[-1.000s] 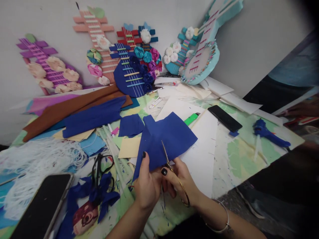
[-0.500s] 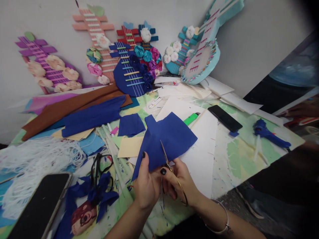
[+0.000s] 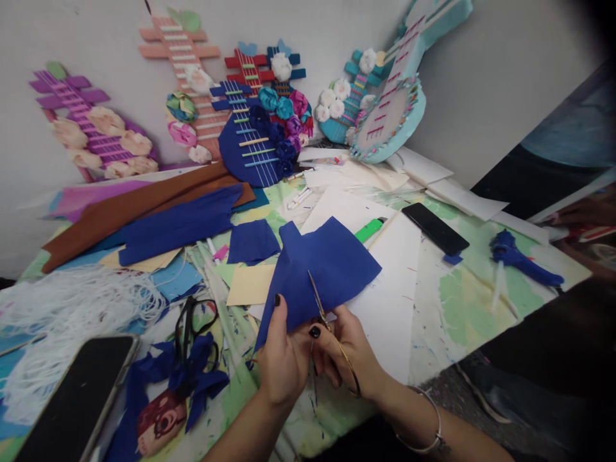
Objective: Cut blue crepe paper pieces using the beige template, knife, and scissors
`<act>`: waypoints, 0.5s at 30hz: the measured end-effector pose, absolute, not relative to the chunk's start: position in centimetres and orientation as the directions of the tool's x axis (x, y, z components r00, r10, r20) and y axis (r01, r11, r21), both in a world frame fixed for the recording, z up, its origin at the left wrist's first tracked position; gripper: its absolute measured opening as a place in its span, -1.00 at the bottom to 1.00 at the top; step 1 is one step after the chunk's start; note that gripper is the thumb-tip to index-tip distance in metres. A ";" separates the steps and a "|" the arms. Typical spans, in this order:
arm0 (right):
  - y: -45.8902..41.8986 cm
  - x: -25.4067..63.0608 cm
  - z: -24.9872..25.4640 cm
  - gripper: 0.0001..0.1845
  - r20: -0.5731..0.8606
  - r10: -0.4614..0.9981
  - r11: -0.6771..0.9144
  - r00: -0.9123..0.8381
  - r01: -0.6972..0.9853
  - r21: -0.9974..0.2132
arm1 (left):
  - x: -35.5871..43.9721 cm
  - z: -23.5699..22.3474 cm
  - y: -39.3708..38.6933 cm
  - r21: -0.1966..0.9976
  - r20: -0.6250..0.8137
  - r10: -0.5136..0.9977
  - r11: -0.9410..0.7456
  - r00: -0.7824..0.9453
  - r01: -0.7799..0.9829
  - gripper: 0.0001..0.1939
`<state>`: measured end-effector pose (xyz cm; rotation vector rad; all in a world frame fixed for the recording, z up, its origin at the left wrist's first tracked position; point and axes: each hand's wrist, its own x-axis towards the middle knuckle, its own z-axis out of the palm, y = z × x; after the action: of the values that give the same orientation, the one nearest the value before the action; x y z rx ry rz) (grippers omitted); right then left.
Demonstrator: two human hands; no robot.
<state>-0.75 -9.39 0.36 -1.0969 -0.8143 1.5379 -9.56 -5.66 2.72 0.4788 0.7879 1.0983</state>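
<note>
A piece of dark blue crepe paper (image 3: pixel 332 256) is held up over the table, with its near left edge pinched in my left hand (image 3: pixel 283 356). The left thumb lies on top of the sheet; the other fingers are below it. My right hand (image 3: pixel 353 353) grips a pair of scissors (image 3: pixel 316 296) by its gold-coloured handles. One blade lies over the blue sheet, pointing away from me. The other blade is mostly hidden beneath it. Behind the sheet lies a small folded blue piece (image 3: pixel 253 242), and a cream paper square (image 3: pixel 250 285) sits to its left.
Decorated toy guitars (image 3: pixel 250 141) lean on the wall. A green cutter (image 3: pixel 369 230), a phone (image 3: pixel 436 228) and a blue glue gun (image 3: pixel 524 260) lie right. Left are white cord (image 3: pixel 77 321), eyeglasses (image 3: pixel 192 324), blue scraps (image 3: pixel 206 385) and a larger phone (image 3: pixel 77 398).
Very little differs. The scissors have shifted slightly in my right hand, and the handle loop sits a touch closer in. The left hand keeps its hold on the blue sheet.
</note>
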 end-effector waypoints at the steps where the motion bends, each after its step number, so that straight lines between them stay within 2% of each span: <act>1: -9.4 -0.8 0.3 -0.44 -0.235 0.971 -0.238 -0.049 -0.348 -0.907 | -9.6 2.6 -5.7 0.705 -0.327 0.920 0.391 0.218 -0.591 -0.55; 5: -9.5 -0.8 0.3 -0.45 -0.233 0.971 -0.236 -0.052 -0.345 -0.909 | -9.6 2.3 -5.7 0.740 -0.327 0.923 0.383 0.202 -0.553 -0.54; 15: -9.5 -0.6 0.8 -0.38 -0.180 0.983 -0.181 -0.034 -0.314 -0.932 | -9.3 2.8 -5.7 0.739 -0.321 0.936 0.344 0.146 -0.579 -0.52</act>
<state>-0.64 -9.50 0.81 -1.0916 -0.8773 1.4797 -9.29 -5.71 2.80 0.5059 0.8601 1.1596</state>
